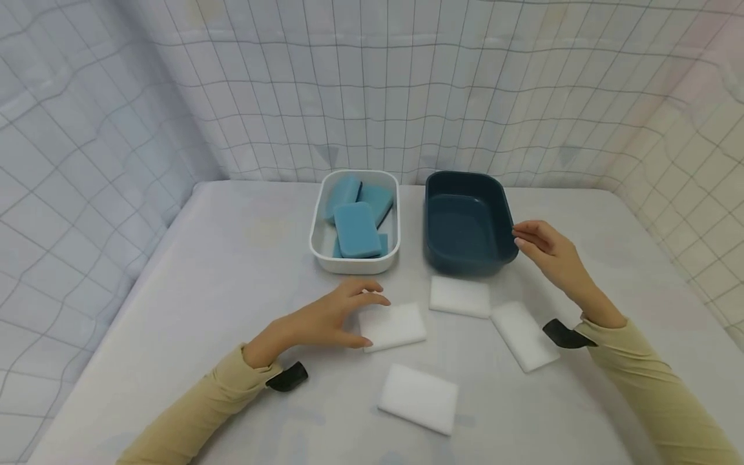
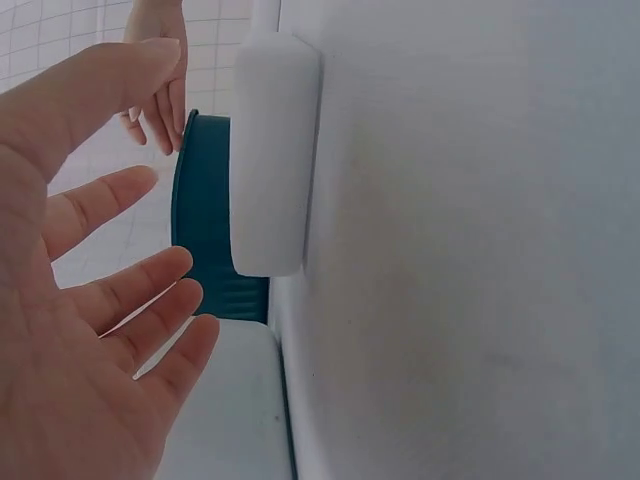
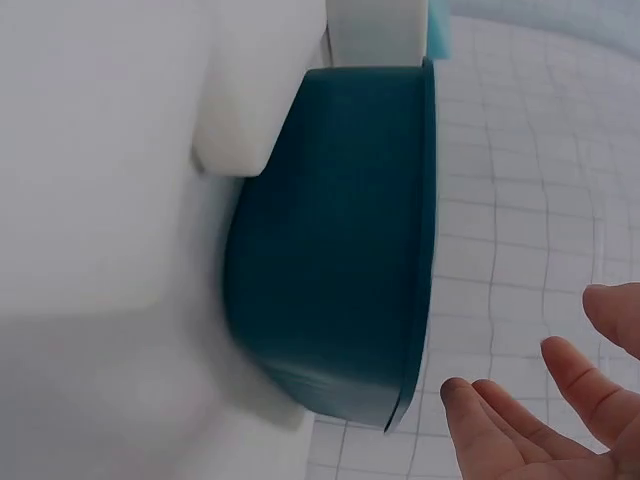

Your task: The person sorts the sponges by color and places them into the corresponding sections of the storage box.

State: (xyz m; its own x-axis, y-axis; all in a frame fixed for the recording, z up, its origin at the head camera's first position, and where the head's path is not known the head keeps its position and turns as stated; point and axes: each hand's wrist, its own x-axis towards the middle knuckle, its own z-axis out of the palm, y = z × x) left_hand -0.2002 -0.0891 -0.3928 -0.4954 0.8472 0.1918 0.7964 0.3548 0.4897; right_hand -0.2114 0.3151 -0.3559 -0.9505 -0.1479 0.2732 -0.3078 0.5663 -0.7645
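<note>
My left hand (image 1: 334, 315) is beside a white sponge block (image 1: 398, 326), thumb and fingers spread apart around its left end. The left wrist view shows nothing gripped between those fingers, and in the head view I cannot tell whether they touch the block. On the other side, my right hand (image 1: 551, 256) hovers by the right rim of a dark teal bin (image 1: 465, 265). Its fingers are loosely bent and hold nothing; the right wrist view shows a gap between the fingertips (image 3: 457, 392) and the bin's wall.
A white bin (image 1: 357, 265) holding several blue sponges (image 1: 356, 229) stands left of the teal bin. More white blocks lie on the table: one (image 1: 460, 296) before the teal bin, one (image 1: 524, 337) at right, one (image 1: 418, 398) nearer me. A gridded curtain (image 1: 378, 84) hangs behind.
</note>
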